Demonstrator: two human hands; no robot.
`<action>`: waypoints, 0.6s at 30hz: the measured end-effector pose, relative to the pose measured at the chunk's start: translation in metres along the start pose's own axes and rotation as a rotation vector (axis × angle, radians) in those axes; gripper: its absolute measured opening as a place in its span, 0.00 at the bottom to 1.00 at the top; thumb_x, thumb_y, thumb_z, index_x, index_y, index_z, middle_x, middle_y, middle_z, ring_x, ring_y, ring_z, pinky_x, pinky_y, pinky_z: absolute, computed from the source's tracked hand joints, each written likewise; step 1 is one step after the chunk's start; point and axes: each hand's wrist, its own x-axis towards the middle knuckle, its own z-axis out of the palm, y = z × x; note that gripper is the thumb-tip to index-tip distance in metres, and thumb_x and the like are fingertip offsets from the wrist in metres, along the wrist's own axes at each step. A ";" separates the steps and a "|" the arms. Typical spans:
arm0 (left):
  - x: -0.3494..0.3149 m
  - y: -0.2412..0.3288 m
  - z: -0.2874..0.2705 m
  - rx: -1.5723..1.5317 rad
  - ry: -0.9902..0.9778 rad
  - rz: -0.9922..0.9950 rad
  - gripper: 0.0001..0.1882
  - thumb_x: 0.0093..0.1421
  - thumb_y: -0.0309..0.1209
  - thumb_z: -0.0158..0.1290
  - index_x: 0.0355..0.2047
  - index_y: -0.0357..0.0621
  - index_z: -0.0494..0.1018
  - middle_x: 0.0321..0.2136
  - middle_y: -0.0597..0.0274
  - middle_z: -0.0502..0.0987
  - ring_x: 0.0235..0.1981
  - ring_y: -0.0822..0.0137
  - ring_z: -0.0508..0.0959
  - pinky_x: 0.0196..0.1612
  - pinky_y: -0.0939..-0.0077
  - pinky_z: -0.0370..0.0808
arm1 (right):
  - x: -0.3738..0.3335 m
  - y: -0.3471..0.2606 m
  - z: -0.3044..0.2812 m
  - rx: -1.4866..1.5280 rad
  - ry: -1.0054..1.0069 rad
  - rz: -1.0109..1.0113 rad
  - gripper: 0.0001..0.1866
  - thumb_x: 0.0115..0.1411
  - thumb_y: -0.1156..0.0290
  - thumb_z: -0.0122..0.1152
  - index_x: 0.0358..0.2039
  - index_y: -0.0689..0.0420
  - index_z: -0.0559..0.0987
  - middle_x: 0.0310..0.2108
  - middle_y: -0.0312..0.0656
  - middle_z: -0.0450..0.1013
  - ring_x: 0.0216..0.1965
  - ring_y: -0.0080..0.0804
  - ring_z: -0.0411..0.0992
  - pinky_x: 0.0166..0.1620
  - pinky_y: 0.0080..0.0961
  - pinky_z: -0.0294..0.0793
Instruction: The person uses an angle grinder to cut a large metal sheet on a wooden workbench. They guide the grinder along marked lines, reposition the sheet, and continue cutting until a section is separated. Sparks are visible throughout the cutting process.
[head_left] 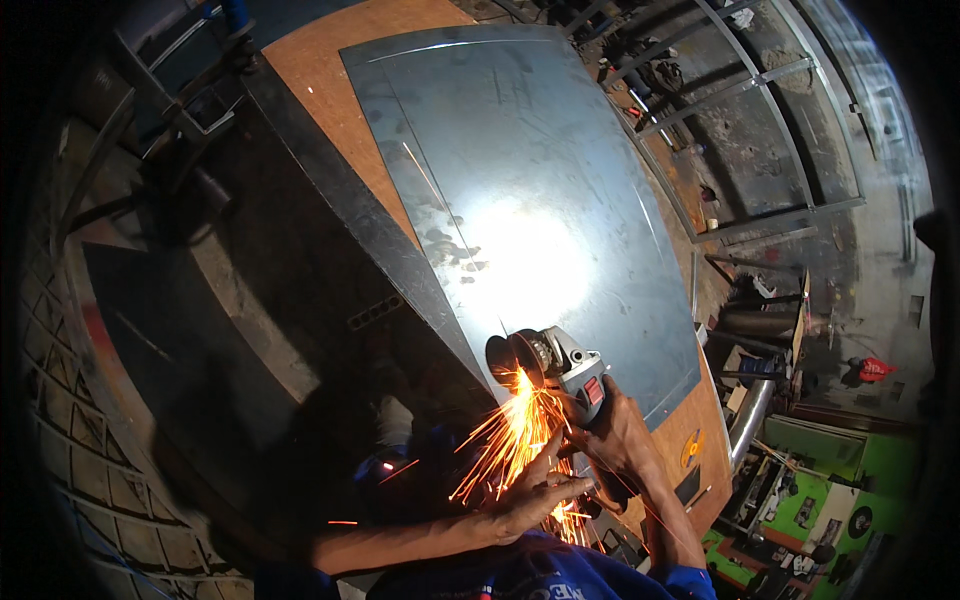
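One angle grinder (580, 377) is at the near left edge of the grey metal sheet (500, 130), spraying orange sparks (525, 410). My right hand (622, 435) is wrapped round its body; my left hand (530, 498), fingers spread, is near it, but I cannot tell whether it grips anything.

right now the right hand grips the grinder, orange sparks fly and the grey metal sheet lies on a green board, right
The head view shows a brown board under the grey metal sheet, not green. The right hand does grip the grinder, and orange sparks fly.
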 end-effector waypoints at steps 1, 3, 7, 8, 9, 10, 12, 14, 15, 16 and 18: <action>0.000 0.002 -0.001 -0.003 -0.034 0.034 0.57 0.67 0.38 0.64 0.81 0.47 0.33 0.75 0.47 0.55 0.60 0.58 0.76 0.66 0.60 0.73 | 0.002 -0.001 -0.001 0.005 -0.012 0.011 0.39 0.51 0.67 0.77 0.55 0.79 0.69 0.35 0.74 0.80 0.41 0.66 0.83 0.46 0.49 0.82; 0.000 0.007 -0.003 0.002 -0.096 0.124 0.57 0.67 0.38 0.64 0.81 0.49 0.32 0.75 0.46 0.55 0.60 0.57 0.76 0.65 0.59 0.73 | 0.003 -0.002 -0.003 0.019 -0.033 0.035 0.40 0.50 0.66 0.78 0.55 0.80 0.69 0.35 0.73 0.80 0.41 0.66 0.83 0.46 0.49 0.82; -0.002 0.011 0.000 -0.005 -0.036 0.076 0.56 0.67 0.37 0.64 0.81 0.50 0.34 0.74 0.47 0.55 0.60 0.56 0.75 0.65 0.59 0.75 | 0.004 -0.003 -0.002 0.029 0.001 0.030 0.37 0.48 0.67 0.76 0.55 0.75 0.72 0.37 0.66 0.82 0.38 0.55 0.83 0.46 0.43 0.81; -0.003 0.012 0.000 -0.003 -0.032 0.071 0.56 0.67 0.37 0.64 0.81 0.50 0.34 0.73 0.47 0.56 0.60 0.56 0.75 0.65 0.59 0.74 | 0.005 -0.003 -0.002 0.039 0.004 0.022 0.37 0.48 0.68 0.75 0.54 0.75 0.72 0.37 0.66 0.82 0.39 0.56 0.83 0.46 0.44 0.81; -0.003 0.012 0.001 -0.004 -0.024 0.065 0.55 0.67 0.37 0.63 0.81 0.50 0.35 0.73 0.47 0.56 0.60 0.57 0.76 0.65 0.59 0.74 | 0.005 -0.003 -0.002 0.046 0.005 0.028 0.36 0.48 0.68 0.75 0.54 0.74 0.72 0.37 0.66 0.82 0.39 0.56 0.83 0.46 0.44 0.81; -0.003 0.013 0.002 -0.005 -0.017 0.060 0.55 0.67 0.37 0.63 0.81 0.49 0.36 0.73 0.47 0.56 0.61 0.57 0.76 0.65 0.59 0.74 | 0.006 -0.003 -0.003 0.042 -0.003 0.002 0.37 0.49 0.67 0.76 0.55 0.76 0.71 0.36 0.68 0.81 0.40 0.59 0.83 0.46 0.45 0.81; -0.003 0.016 0.000 -0.016 -0.077 0.156 0.53 0.67 0.36 0.63 0.80 0.47 0.37 0.74 0.48 0.56 0.60 0.58 0.76 0.66 0.59 0.73 | 0.008 -0.003 -0.005 0.033 -0.015 -0.033 0.39 0.51 0.66 0.77 0.56 0.78 0.69 0.36 0.72 0.80 0.41 0.65 0.83 0.45 0.49 0.82; -0.003 0.016 0.000 -0.021 -0.038 0.099 0.53 0.68 0.36 0.62 0.80 0.46 0.37 0.74 0.48 0.56 0.60 0.58 0.77 0.66 0.59 0.73 | 0.010 -0.005 -0.004 0.016 0.000 -0.057 0.39 0.51 0.67 0.77 0.56 0.77 0.69 0.35 0.71 0.80 0.40 0.65 0.83 0.45 0.48 0.82; -0.003 0.016 0.000 -0.036 -0.025 0.085 0.53 0.68 0.36 0.62 0.80 0.46 0.37 0.75 0.49 0.56 0.60 0.58 0.77 0.66 0.59 0.73 | 0.011 -0.007 -0.003 -0.003 0.013 -0.055 0.38 0.51 0.67 0.76 0.56 0.77 0.69 0.34 0.71 0.80 0.40 0.66 0.83 0.45 0.48 0.82; -0.002 0.017 0.000 -0.017 -0.020 0.084 0.54 0.68 0.36 0.62 0.80 0.46 0.36 0.75 0.49 0.55 0.60 0.58 0.77 0.66 0.59 0.73 | 0.011 -0.008 -0.004 0.025 0.010 -0.058 0.38 0.51 0.67 0.76 0.56 0.77 0.69 0.34 0.71 0.80 0.39 0.65 0.83 0.44 0.48 0.82; 0.000 0.017 -0.001 0.007 -0.023 0.094 0.54 0.68 0.35 0.62 0.80 0.46 0.34 0.75 0.49 0.55 0.59 0.58 0.77 0.66 0.59 0.73 | 0.012 -0.011 -0.006 0.046 0.007 -0.026 0.37 0.52 0.67 0.75 0.55 0.77 0.69 0.32 0.70 0.80 0.38 0.65 0.83 0.43 0.48 0.82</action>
